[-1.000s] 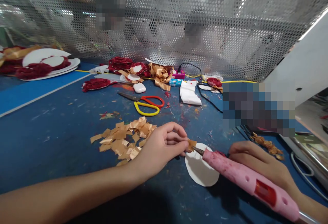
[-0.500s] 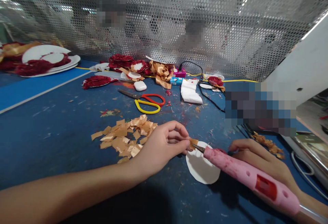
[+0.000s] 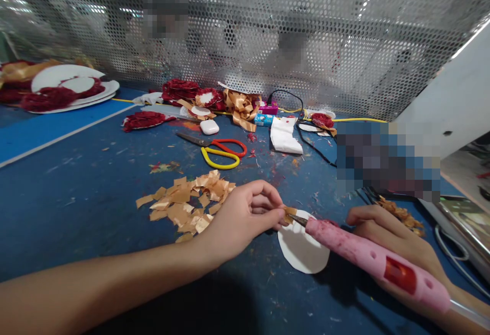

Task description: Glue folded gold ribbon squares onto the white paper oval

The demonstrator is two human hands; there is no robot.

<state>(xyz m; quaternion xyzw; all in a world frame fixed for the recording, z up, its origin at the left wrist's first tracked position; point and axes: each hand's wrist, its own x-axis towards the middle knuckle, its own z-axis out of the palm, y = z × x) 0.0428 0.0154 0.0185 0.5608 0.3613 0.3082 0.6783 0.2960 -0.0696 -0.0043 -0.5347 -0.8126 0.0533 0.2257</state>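
Observation:
My left hand (image 3: 254, 215) pinches a small gold ribbon piece (image 3: 290, 213) between thumb and fingers. The metal tip of a pink tool (image 3: 377, 258) meets this piece. My right hand (image 3: 394, 238) is wrapped round the tool's far side, with some fingers hidden behind it. Under the tip lies a white round disc (image 3: 304, 250), flat on the blue table and partly in shadow. A loose pile of cut gold ribbon squares (image 3: 184, 202) lies to the left, beside my left wrist.
Scissors (image 3: 220, 153) with red and yellow handles lie beyond the pile. Behind them are a white case (image 3: 209, 127), dark red bundles (image 3: 143, 120), gold ribbon (image 3: 241, 108) and white paper (image 3: 285, 136). A perforated metal screen (image 3: 245, 33) closes the back.
The pink tool and my right hand have shifted slightly to the right. My left hand keeps its pinch on the ribbon piece in nearly the same place.

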